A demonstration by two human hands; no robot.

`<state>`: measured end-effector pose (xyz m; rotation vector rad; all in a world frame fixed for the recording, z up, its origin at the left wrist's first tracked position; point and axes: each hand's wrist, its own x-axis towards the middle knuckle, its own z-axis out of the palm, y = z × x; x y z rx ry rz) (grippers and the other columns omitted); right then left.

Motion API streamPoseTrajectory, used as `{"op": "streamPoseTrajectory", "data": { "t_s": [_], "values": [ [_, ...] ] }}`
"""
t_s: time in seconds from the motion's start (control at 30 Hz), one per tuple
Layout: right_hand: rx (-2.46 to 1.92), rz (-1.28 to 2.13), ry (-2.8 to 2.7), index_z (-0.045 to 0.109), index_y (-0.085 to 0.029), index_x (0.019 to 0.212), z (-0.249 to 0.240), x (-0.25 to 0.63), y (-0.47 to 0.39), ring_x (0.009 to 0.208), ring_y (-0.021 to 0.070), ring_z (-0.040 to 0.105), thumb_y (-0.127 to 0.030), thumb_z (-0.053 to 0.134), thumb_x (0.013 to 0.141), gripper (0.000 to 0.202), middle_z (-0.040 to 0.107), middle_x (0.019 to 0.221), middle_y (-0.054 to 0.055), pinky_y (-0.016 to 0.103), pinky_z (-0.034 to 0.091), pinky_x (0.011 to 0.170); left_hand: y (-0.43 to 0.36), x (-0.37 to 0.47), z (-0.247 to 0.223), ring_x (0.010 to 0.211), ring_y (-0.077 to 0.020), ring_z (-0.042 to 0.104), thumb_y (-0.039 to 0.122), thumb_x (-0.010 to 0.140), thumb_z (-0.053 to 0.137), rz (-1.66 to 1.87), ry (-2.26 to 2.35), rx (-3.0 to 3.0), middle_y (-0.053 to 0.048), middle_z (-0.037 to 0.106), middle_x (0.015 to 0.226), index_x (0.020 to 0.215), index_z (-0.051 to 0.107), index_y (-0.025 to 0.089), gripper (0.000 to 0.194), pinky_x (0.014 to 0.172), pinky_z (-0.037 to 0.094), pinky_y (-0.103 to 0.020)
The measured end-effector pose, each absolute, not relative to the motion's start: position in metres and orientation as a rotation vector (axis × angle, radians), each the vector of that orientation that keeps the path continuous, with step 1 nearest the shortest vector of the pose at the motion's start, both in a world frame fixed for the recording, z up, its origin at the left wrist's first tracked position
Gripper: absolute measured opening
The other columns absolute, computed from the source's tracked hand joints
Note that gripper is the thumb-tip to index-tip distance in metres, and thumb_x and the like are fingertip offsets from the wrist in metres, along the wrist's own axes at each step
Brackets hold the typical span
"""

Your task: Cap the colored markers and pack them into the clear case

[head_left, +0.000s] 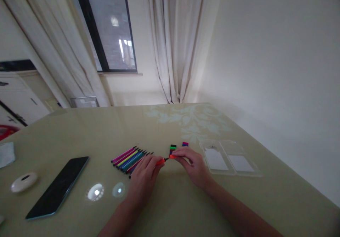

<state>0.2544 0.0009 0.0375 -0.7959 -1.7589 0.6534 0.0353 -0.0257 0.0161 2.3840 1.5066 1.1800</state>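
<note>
The left hand (143,175) rests knuckles-up on the glossy olive-green tabletop (186,201), its fingers curled closed around the barrel of a slim orange-red felt-tip marker (160,161) that points toward two o'clock, its dark tip bare. At three o'clock from that tip the right hand (192,164) pinches a small orange-red plastic cap (172,156) between thumb and forefinger, the other fingers loosely bent; cap and tip sit just beside each other, and whether they touch cannot be told. A fan of thin plastic markers (130,158), pink, magenta, yellow, green, blue and red, lies flat at eleven o'clock of the left hand, their dark tips aimed up and right, the nearest ones partly under the knuckles. Loose short caps (173,147), green, black and purple, lie at twelve o'clock of the right hand, with another purple-and-pink pair (185,144) near them. A clear hinged plastic case (230,159), opened flat with a white card in each half, lies at three o'clock. Well apart at nine o'clock lie a black glass-faced smartphone (58,187) and a smooth white oval object (23,182)
</note>
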Motion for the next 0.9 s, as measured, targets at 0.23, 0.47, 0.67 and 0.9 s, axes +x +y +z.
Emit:
{"op": "streamPoseTrajectory", "data": {
  "t_s": [0.23,0.47,0.67,0.9],
  "values": [
    [-0.743,0.711,-1.803,0.081,-0.026,0.100,0.038,0.251,-0.003,0.092,0.0190,0.075,-0.036,0.069,0.099,0.016,0.080,0.095,0.005,0.033,0.060,0.087,-0.031,0.039,0.015,0.090,-0.0176,0.066,0.035,0.106,0.050,1.204,1.350,2.332,-0.004,0.070,0.097,0.107,0.069,0.024,0.021,0.082,0.052,-0.028],
    [-0.711,0.686,-1.822,0.082,-0.026,0.100,0.037,0.249,-0.005,0.091,0.0184,0.076,-0.032,0.069,0.098,0.014,0.081,0.095,0.005,0.031,0.060,0.087,-0.030,0.040,0.018,0.084,-0.0168,0.066,0.037,0.104,0.055,1.227,1.302,2.249,-0.002,0.070,0.091,0.103,0.072,0.023,0.022,0.077,0.051,-0.026],
    [-0.836,0.759,-1.945,0.081,-0.024,0.100,0.034,0.262,0.008,0.089,0.0199,0.075,-0.040,0.072,0.096,0.019,0.081,0.094,0.005,0.032,0.059,0.084,-0.034,0.045,0.023,0.086,-0.0186,0.066,0.033,0.104,0.054,0.820,1.421,2.289,-0.003,0.071,0.095,0.100,0.070,0.023,0.019,0.076,0.048,-0.028],
    [-1.158,0.405,-1.913,0.077,-0.023,0.110,0.019,0.285,0.030,0.106,0.0248,0.071,-0.035,0.058,0.102,0.024,0.078,0.108,0.009,0.039,0.053,0.096,-0.048,0.067,0.022,0.095,-0.0186,0.064,0.031,0.100,0.061,0.490,1.236,2.299,-0.004,0.067,0.106,0.099,0.070,0.022,0.012,0.082,0.047,-0.028]
  ]
}}
